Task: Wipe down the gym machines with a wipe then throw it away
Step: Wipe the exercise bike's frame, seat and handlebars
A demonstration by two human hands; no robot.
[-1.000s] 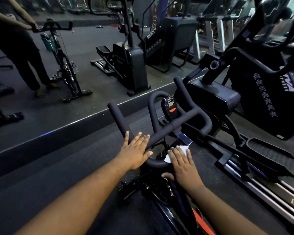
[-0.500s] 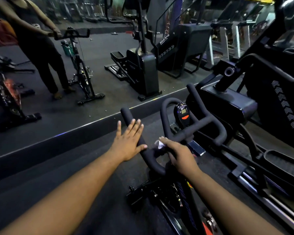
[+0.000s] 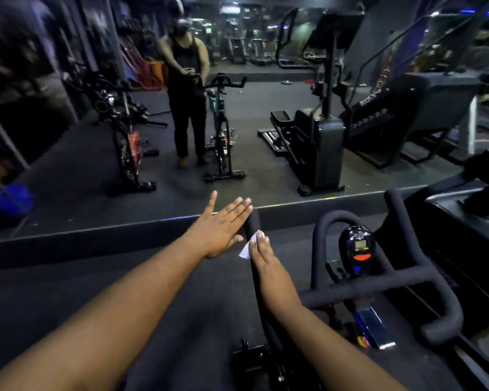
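the right hand (image 3: pixel 261 248) lies along the left horn of the black foam-padded handlebar (image 3: pixel 378 280) of a black exercise bike, its fingers pressing a small crumpled white wipe (image 3: pixel 247 248) against the padding just below the horn's tip; the fingers look mostly straight, laid over the wipe, though how far they wrap the bar cannot be told. the wipe shows as a white fold sticking out at the left of the fingers, between the two hands. the left hand (image 3: pixel 223 224) is flat and spread, fingers straight and together with the thumb out, its fingertips touching the left side of the same horn near the tip, holding nothing.

further right on the handlebar sits a small black oval console (image 3: pixel 357 245) with a grey screen and an orange-red button, inside the looped centre bar. below it a shiny metal stem plate (image 3: pixel 374 327) catches light. the floor is dark rubber matting (image 3: pixel 68 277).

ahead, a wall mirror (image 3: pixel 266 122) reflects a person standing at a black exercise bike, a stepper machine and other dark gym machines; much of this is blurred.
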